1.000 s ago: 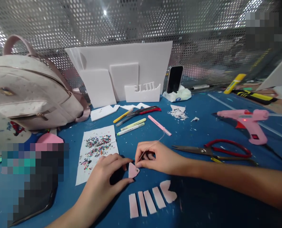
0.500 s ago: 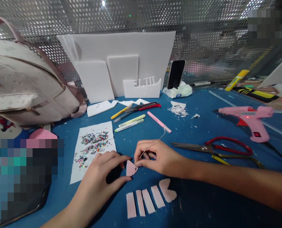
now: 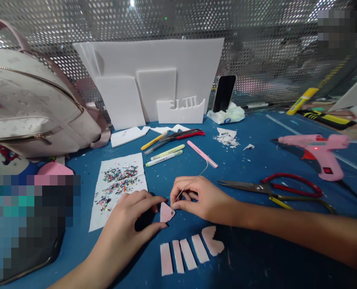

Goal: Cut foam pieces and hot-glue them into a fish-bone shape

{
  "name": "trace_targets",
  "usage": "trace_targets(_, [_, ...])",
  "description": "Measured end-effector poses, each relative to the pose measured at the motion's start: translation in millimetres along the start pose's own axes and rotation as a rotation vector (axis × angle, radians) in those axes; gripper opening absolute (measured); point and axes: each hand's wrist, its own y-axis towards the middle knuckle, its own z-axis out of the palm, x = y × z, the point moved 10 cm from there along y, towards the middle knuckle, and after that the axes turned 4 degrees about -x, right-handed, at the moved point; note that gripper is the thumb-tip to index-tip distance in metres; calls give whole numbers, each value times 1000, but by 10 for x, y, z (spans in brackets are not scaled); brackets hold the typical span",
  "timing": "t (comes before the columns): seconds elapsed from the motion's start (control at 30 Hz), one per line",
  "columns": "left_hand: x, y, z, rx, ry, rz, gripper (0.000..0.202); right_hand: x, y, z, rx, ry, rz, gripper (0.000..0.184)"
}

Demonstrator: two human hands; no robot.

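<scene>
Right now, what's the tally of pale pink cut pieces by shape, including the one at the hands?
Strips: 4
Heart: 1
Triangle: 1
Total: 6

I see the bench (image 3: 256, 251) dimly lit, a glint high on the perforated panel (image 3: 178, 24), shadow under the left hand (image 3: 133, 210), pixelated patches left and upper right.
</scene>
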Motion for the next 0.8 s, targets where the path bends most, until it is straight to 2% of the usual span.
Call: trace_targets(0.8, [22, 0, 5, -4, 1, 1, 32, -16, 6, -24, -22, 11, 48, 6])
